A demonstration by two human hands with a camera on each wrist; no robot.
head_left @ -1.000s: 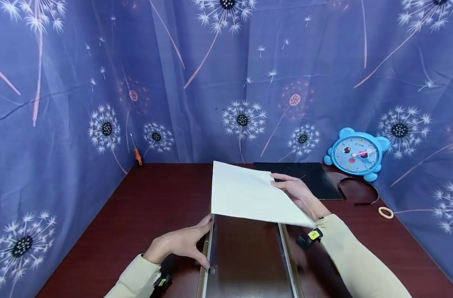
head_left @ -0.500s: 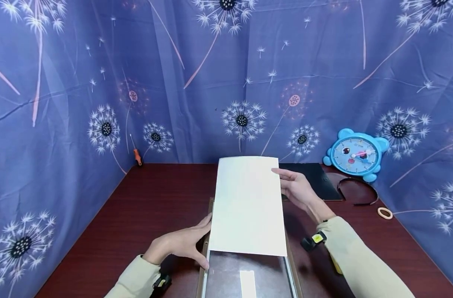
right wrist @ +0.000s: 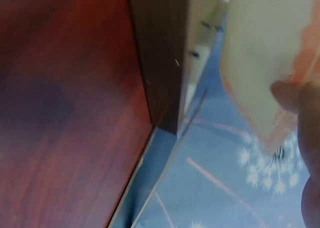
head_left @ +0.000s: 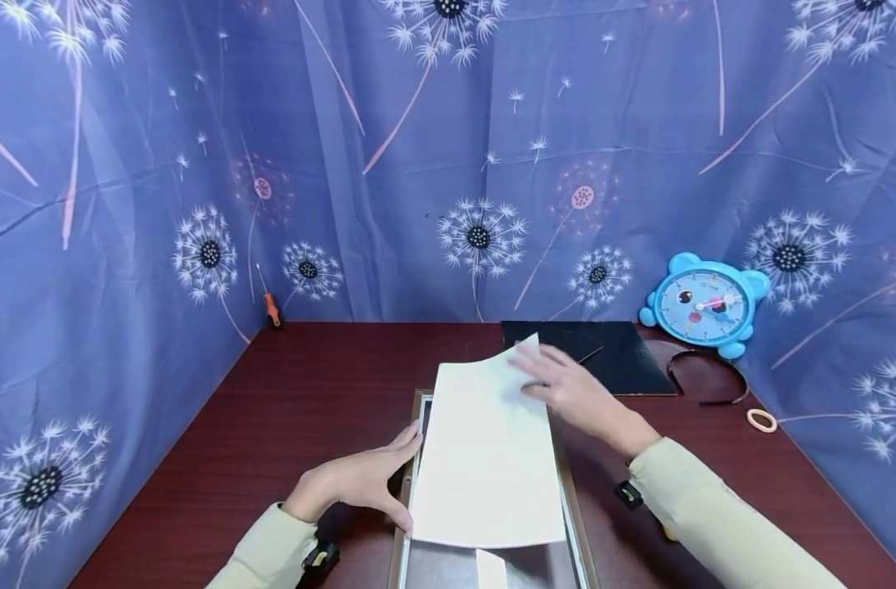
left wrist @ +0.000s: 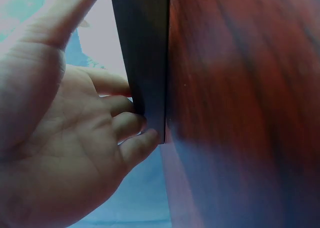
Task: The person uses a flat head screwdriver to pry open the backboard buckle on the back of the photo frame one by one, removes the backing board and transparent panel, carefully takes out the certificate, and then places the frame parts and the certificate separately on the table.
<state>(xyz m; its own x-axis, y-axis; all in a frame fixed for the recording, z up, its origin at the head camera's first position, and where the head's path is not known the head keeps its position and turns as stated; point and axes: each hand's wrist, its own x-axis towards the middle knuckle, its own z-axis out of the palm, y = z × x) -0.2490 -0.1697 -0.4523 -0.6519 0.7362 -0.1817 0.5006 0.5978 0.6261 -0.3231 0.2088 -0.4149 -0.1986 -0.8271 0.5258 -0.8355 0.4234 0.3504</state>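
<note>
A white sheet of paper lies over the glass of a brown-edged picture frame, with its far right corner lifted. My right hand, blurred in the head view, holds that corner. In the right wrist view my thumb is against the sheet, whose underside shows an orange border; the other fingers are hidden. My left hand rests along the frame's left edge, thumb and fingers spread apart. In the left wrist view the fingertips touch the frame's dark side.
A black board with a thin stick on it lies behind the frame. A blue clock, a dark headband and a wooden ring are at the right. An orange screwdriver leans on the curtain at the back left.
The sheet has swung round in line with the frame, then come nearer and down onto it. My right hand has moved slightly left with its corner. The left hand has stayed put.
</note>
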